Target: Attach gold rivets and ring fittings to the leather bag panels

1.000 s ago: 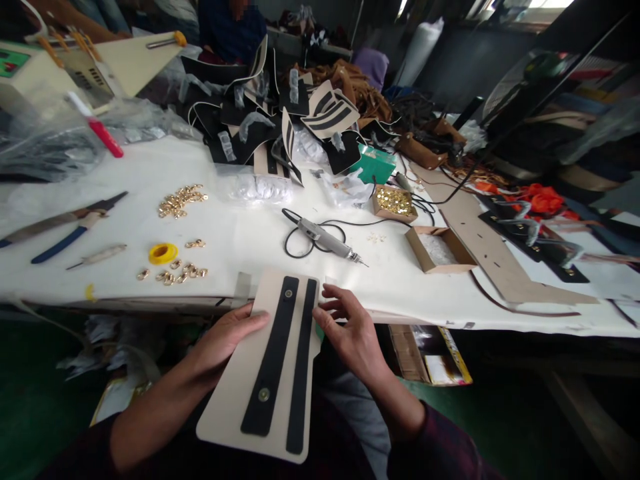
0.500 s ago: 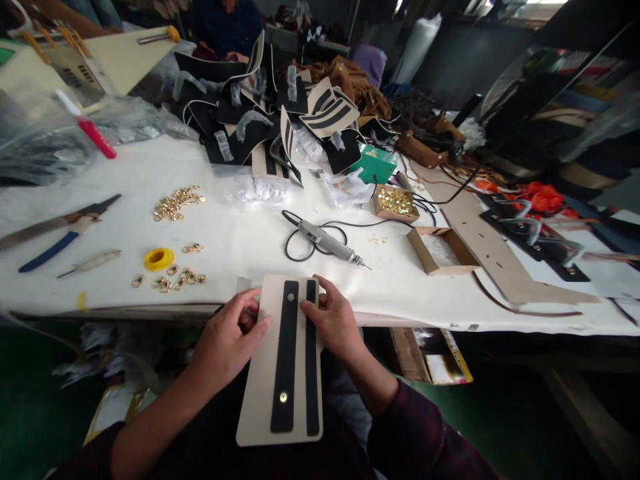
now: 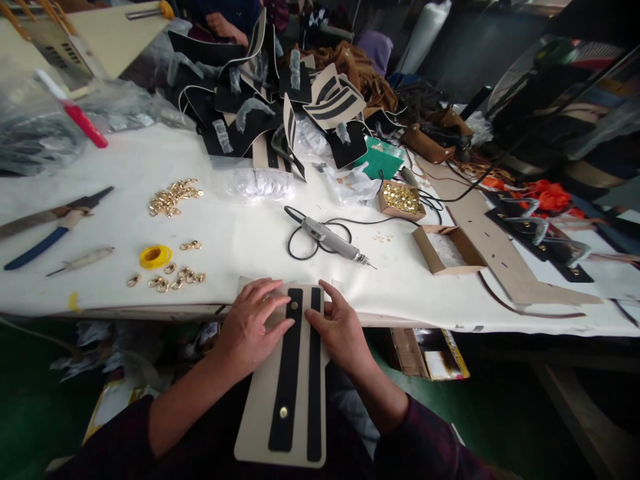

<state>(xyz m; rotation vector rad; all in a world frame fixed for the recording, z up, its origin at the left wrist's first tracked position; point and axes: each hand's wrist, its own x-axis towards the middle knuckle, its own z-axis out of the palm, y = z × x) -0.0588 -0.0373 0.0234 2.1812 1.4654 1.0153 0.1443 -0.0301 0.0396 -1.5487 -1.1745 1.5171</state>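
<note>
A beige panel [image 3: 263, 400] with two black strips leans from the table's front edge down over my lap. One black strip [image 3: 289, 363] carries two round metal studs, one near each end. My right hand [image 3: 341, 327] grips the panel's upper right edge, thumb on top and fingers behind. My left hand [image 3: 257, 320] rests over the upper left part, fingers stretched and apart, the tips close to the upper stud [image 3: 295, 305]. Beyond the hands, a grey rotary tool [image 3: 333, 241] with a thin bit lies on the white table.
Left on the table [image 3: 220, 233] are gold clasps [image 3: 175, 197], yellow tape [image 3: 155, 256] and pliers [image 3: 60, 233]. Right are a box of gold studs [image 3: 400, 199] and an open cardboard box [image 3: 447, 250]. Black and beige panels [image 3: 335, 100] pile up behind. Another person's hand [image 3: 226, 27] shows at the back.
My left hand has moved right, from the panel's left edge onto its face near the upper stud. The panel has dropped slightly, still in my right hand.
</note>
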